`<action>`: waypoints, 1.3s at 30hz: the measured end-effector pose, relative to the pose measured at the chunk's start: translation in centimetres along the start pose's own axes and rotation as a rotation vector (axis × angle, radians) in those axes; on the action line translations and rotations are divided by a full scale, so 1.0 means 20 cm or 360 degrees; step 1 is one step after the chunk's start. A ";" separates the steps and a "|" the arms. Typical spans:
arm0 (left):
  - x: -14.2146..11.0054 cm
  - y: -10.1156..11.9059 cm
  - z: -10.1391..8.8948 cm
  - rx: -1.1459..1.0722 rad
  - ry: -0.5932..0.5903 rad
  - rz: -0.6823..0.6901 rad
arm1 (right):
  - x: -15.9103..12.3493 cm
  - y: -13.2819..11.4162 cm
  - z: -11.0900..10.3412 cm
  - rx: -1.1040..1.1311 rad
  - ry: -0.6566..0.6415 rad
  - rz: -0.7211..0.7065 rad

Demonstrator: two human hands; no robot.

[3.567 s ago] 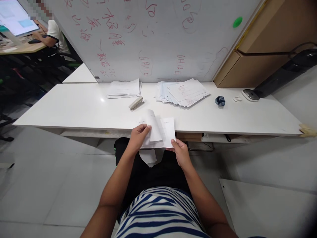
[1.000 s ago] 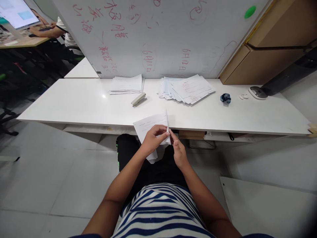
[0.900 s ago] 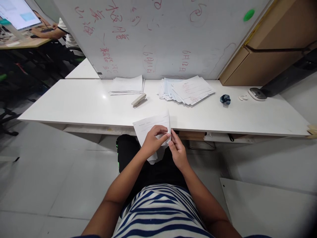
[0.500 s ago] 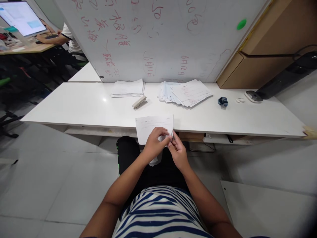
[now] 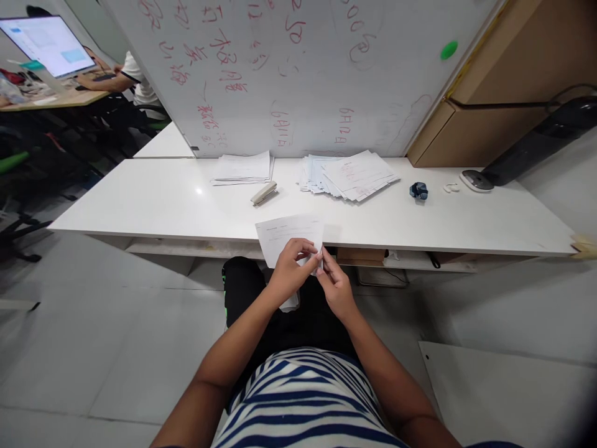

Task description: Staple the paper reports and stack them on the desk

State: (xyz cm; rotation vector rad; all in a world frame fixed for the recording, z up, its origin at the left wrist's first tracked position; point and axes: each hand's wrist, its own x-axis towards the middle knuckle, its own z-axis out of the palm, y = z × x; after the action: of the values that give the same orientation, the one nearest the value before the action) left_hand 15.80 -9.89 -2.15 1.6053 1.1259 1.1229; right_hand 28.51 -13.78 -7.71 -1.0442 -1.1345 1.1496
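I hold a small stack of white printed sheets [image 5: 285,233] over the front edge of the white table [image 5: 140,205]. My left hand [image 5: 290,271] pinches the stack at its lower right corner. My right hand [image 5: 336,287] meets it there, fingertips closed on the same corner. The sheets' top edge rests over the tabletop; a loose flap hangs below my left hand. A beige stapler [image 5: 263,193] lies on the table just beyond the sheets.
A neat paper pile [image 5: 242,168] and a fanned pile [image 5: 349,174] lie at the back by the whiteboard [image 5: 303,68]. A dark blue small object [image 5: 418,190], a white clip and a lamp base [image 5: 476,180] sit right. Another person works at a monitor [image 5: 51,46] far left.
Earlier the sheets were spread between my hands with one page flipped up. Now they lie flat and both hands have come together at the lower right corner.
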 end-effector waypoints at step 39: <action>0.00 -0.03 -0.03 0.0009 0.0027 -0.0047 | 0.01 0.03 0.01 0.0557 -0.0089 0.0277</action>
State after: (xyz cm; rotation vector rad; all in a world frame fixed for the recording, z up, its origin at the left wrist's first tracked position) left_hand 15.17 -9.78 -2.52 1.5813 1.1615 1.1171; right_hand 28.31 -13.47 -8.17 -0.8534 -0.8560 1.4633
